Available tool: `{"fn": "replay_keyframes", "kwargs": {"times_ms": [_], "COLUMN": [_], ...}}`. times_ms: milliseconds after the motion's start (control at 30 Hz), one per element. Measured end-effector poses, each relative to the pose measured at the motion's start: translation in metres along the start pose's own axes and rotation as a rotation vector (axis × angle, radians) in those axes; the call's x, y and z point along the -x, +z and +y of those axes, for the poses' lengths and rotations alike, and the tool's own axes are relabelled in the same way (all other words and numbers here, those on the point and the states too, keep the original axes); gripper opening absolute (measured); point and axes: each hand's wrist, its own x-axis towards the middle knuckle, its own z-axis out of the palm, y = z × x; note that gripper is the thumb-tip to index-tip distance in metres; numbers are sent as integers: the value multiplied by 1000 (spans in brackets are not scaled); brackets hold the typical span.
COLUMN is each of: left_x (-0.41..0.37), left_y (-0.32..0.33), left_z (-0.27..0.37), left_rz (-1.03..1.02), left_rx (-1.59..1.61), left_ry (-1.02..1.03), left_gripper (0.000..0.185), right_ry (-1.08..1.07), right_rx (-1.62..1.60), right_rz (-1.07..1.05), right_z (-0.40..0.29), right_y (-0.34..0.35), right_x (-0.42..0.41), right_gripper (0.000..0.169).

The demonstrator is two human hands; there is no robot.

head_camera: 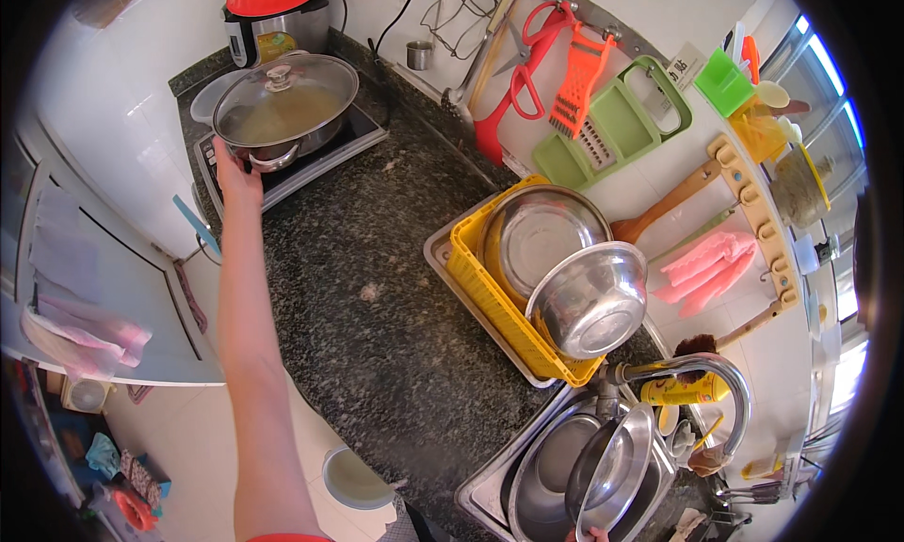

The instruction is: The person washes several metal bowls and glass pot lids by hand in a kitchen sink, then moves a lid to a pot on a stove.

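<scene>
My left hand [238,173] reaches to the near left side of a lidded stainless steel pot [282,111], close to its loop handle. The pot stands on an induction cooker [318,150]; its glass lid is on, and pale contents show through. Part of the fingers is hidden, so their grip is unclear. At the bottom edge, only the fingertips of my right hand [592,535] show, on the rim of a tilted metal basin [621,464]. That basin leans over the sink [484,496], where a larger metal basin [530,492] lies.
A yellow plastic basket [494,316] on a metal tray holds two metal bowls between cooker and sink. The curved faucet [738,394] overhangs the sink side. A rice cooker [296,26] stands behind the pot. Red scissors [526,69] and graters hang on the wall.
</scene>
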Motion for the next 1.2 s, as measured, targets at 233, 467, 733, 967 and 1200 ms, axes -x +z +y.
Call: {"fn": "replay_keyframes", "kwargs": {"times_ms": [233,467,733,967,1200], "left_x": [-34,-155,-100,209,513], "left_y": [20,-57,-31,26,-48], "left_z": [-26,4,-7,21,-29], "left_rz": [-143,-318,-103,-440,-1272], "left_rx": [-85,-316,-540,-532,-759], "left_ry": [-215,-171,11,376,-767], "left_gripper": [43,49,64,24,61], "right_ry": [86,261,240,167,122], "right_rx": [-427,-599,-601,-553,-413], "right_rz": [-139,-250,-276,-273,-334], "right_z": [-14,-17,-25,-40,-47], "right_y": [38,35,37,29,-10], "right_x": [29,6,20,22,2], "right_gripper": [24,40,39,40,38]}}
